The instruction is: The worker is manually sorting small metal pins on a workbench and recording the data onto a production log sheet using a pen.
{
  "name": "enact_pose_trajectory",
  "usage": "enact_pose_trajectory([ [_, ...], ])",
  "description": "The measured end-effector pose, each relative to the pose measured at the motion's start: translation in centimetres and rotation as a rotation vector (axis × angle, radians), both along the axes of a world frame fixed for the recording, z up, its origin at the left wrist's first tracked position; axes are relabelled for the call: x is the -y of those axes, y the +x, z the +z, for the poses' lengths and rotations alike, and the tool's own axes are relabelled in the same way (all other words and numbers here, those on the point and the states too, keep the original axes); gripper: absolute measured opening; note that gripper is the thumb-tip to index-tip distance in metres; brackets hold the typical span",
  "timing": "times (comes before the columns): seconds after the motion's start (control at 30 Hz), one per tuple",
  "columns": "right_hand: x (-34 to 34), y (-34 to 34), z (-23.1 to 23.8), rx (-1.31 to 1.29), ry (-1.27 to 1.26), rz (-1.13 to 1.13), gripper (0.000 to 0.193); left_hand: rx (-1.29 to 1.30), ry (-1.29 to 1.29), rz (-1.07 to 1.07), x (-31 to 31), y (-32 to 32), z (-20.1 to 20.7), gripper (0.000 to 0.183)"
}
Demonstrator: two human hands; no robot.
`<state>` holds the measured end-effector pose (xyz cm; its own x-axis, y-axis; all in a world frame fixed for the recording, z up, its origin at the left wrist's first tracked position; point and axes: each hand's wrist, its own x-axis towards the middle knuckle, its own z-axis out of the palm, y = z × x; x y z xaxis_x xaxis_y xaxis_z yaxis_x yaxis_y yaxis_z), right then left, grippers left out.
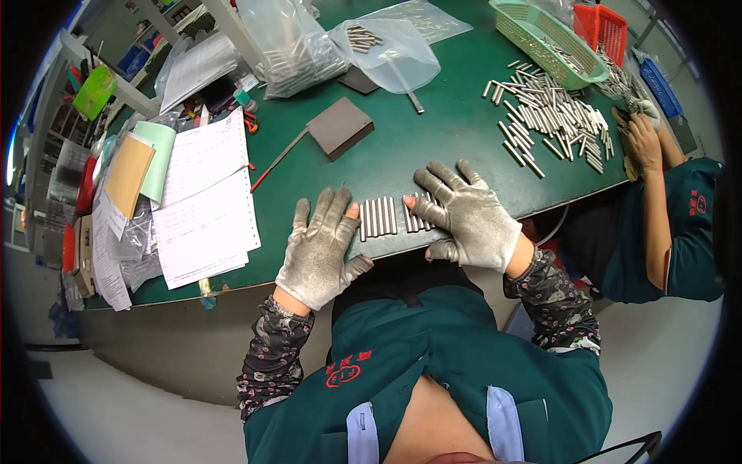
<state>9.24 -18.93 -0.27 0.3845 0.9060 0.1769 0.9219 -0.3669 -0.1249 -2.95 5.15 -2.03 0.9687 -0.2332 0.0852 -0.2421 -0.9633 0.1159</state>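
Short silver metal pins [379, 217] lie side by side in a neat row near the front edge of the green table. A second small group of pins [412, 220] lies just right of them, partly hidden under my right hand. My left hand [318, 249], in a worn grey-white glove with bare fingertips showing, rests flat at the row's left end, its index fingertip against or beside the first pin. My gloved right hand [473, 220] spreads over the second group, its fingers stretched out, with the index fingertip at those pins.
Beyond my hands stand a dark rectangular block [340, 127] and plastic bags of pins [297, 54]. A large loose pile of pins [553, 116] lies right, below a green basket [541, 39]. Papers [205, 209] cover the left side. A co-worker's hand [643, 143] works at far right.
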Motion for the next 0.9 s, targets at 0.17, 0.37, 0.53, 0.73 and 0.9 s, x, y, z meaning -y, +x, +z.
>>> enact_pose_trajectory([
  [0.17, 3.2, 1.7, -0.5, -0.334, 0.388, -0.124, 0.084, 0.051, -0.024, 0.045, 1.8, 0.0, 0.2, 0.078],
  [0.37, 3.4, 1.7, -0.8, -0.601, 0.737, -0.362, 0.065, 0.137, -0.246, 0.241, 1.9, 0.7, 1.2, 0.051],
  [0.53, 1.7, 2.0, -2.0, -0.576, 0.679, -0.314, 0.057, 0.027, -0.322, 0.269, 3.1, 2.4, 1.9, 0.035],
  [0.73, 0.0, 1.0, -2.0, -0.396, 0.598, -0.235, 0.032, 0.013, -0.314, 0.216, 4.9, 3.9, 1.5, 0.024],
  [0.9, -1.1, 0.2, -1.3, -0.377, 0.513, -0.189, 0.033, 0.049, -0.319, 0.25, 5.9, 4.5, 1.3, 0.02],
])
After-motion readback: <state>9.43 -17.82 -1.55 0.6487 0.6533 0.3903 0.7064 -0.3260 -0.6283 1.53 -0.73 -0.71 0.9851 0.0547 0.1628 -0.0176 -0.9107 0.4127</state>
